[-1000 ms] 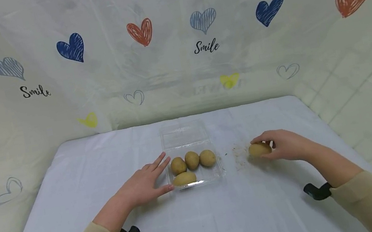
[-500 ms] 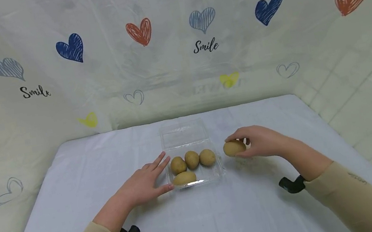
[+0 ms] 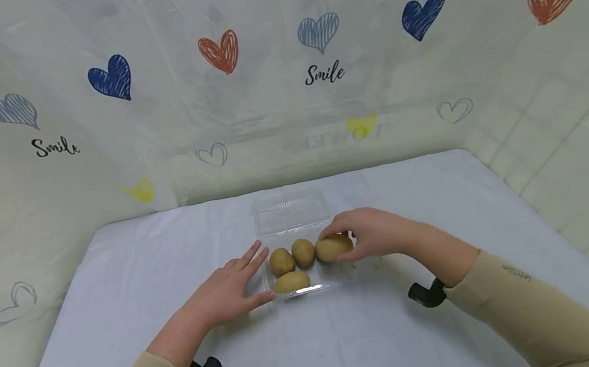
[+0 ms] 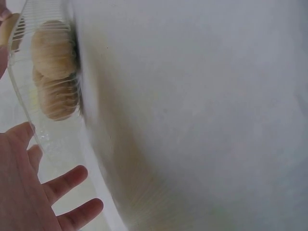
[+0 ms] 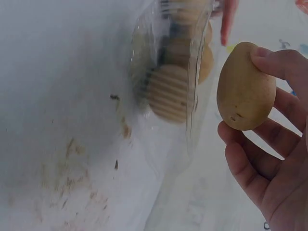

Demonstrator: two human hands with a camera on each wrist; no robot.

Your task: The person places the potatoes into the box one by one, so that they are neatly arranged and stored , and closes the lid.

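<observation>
My right hand (image 3: pixel 376 233) pinches a tan potato (image 5: pixel 246 86) between thumb and fingers, above the right side of a clear plastic clamshell container (image 3: pixel 319 278). In the right wrist view the potato is held higher than the container's rim. Several potatoes lie inside the container, one of them lengthwise at the front left (image 3: pixel 291 282). The held potato hides the one at the right in the head view. Spread fingers of my left hand (image 3: pixel 225 294) touch the container's left edge, the thumb near its front corner.
The container's lid (image 3: pixel 290 211) is folded back, away from me. Brown crumbs of dirt (image 5: pixel 72 183) are scattered on the white tablecloth (image 3: pixel 323 354) to the container's right. A sheet printed with hearts (image 3: pixel 281 101) hangs behind the table.
My right hand has carried the potato leftward from the right of the container to over its right side. The left hand has stayed at the container's left edge.
</observation>
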